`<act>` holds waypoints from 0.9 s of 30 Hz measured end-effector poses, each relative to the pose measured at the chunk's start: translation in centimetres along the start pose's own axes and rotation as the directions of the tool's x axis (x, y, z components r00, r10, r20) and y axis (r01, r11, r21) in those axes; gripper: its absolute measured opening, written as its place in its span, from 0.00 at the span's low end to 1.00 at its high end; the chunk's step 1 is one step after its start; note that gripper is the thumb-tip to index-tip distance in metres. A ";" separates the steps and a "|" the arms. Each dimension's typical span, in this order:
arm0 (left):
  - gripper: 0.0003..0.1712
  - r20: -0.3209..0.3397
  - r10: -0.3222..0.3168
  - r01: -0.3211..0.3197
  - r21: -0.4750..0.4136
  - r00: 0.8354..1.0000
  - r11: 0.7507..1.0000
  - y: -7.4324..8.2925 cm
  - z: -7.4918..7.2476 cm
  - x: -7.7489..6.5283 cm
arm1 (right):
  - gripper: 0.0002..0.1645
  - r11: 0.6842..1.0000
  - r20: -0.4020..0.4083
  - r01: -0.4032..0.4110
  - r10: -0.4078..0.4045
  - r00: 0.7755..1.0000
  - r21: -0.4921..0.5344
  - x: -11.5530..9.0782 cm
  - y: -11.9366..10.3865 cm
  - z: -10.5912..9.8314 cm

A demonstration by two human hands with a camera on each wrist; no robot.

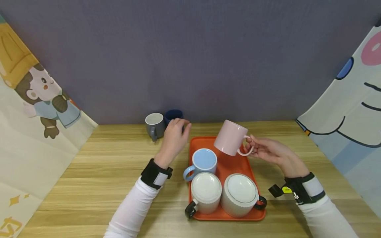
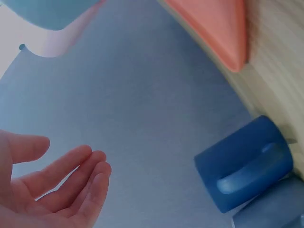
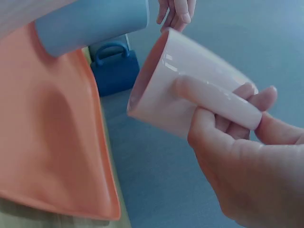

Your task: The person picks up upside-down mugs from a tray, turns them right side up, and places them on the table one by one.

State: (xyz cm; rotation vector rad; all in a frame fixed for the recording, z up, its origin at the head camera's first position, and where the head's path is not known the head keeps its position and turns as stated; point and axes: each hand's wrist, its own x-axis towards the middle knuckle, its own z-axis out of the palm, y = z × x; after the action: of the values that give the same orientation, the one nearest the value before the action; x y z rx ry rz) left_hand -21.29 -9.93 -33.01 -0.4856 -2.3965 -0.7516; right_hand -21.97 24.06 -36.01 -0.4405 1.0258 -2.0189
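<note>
My right hand point(image 1: 268, 152) grips the handle of a pink mug point(image 1: 230, 138), which is tilted in the air over the far part of an orange tray point(image 1: 232, 165). The right wrist view shows the fingers around the handle and the mug's open end point(image 3: 148, 76) facing toward the tray. My left hand point(image 1: 175, 138) hovers in front of a navy blue mug point(image 1: 173, 114), its fingers loosely bent and holding nothing. In the left wrist view, a gap separates it from the navy mug point(image 2: 244, 164). A grey mug point(image 1: 155, 127) with a white inside stands upright beside the navy one.
Upside down on the tray are a light blue mug point(image 1: 204, 162) and two whitish mugs, one on the left point(image 1: 206, 191) and one on the right point(image 1: 239, 195), both with black handles. The wooden table point(image 1: 98, 178) meets a grey-blue wall panel point(image 1: 190, 66) behind.
</note>
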 end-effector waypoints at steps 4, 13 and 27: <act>0.12 -0.020 0.018 -0.019 -0.010 1.000 1.000 0.7 -0.1 0.2 | 0.25 0.995 -0.029 0.016 -0.013 0.999 0.098 0.3 -0.3 0.3; 0.12 -0.055 0.022 -0.025 -0.057 0.998 0.998 2.0 0.0 0.6 | 0.24 0.976 -0.012 0.063 -0.062 0.998 0.210 1.5 -1.0 0.8; 0.11 -0.110 0.057 -0.071 -0.130 0.992 0.989 4.4 -0.2 1.7 | 0.20 0.952 -0.089 0.129 -0.109 0.990 0.276 3.1 -2.1 2.3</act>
State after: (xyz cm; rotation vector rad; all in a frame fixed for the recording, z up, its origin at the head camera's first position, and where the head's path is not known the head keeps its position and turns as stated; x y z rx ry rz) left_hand -20.39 -6.35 -30.09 -0.5597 -2.2311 -0.8908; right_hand -23.55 21.15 -33.11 -0.2835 0.7516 -2.2623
